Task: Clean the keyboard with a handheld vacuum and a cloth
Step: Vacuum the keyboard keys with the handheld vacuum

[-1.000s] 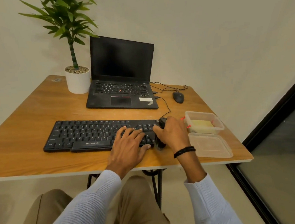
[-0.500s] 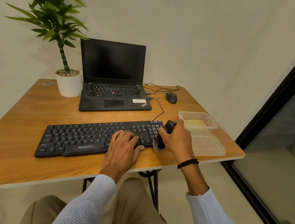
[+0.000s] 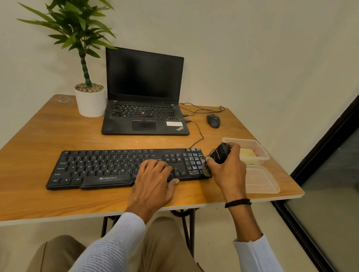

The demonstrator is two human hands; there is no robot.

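A black keyboard (image 3: 103, 167) lies across the front of the wooden table (image 3: 33, 137). My left hand (image 3: 154, 183) rests flat on its right-centre keys, fingers spread. My right hand (image 3: 229, 170) grips a small black handheld vacuum (image 3: 219, 153), tilted so its brush tip touches the keyboard's right end by the number pad. A yellow cloth (image 3: 248, 154) lies inside a clear plastic container (image 3: 260, 148) just right of that hand.
A black laptop (image 3: 145, 108) stands open behind the keyboard, with a potted plant (image 3: 89, 100) to its left and a black mouse (image 3: 213, 121) with cables to its right. The container's lid (image 3: 261, 180) lies near the table's front right corner.
My right hand has slid the vacuum rightward, from over the number pad to the keyboard's right edge. The left hand stays on the keys.
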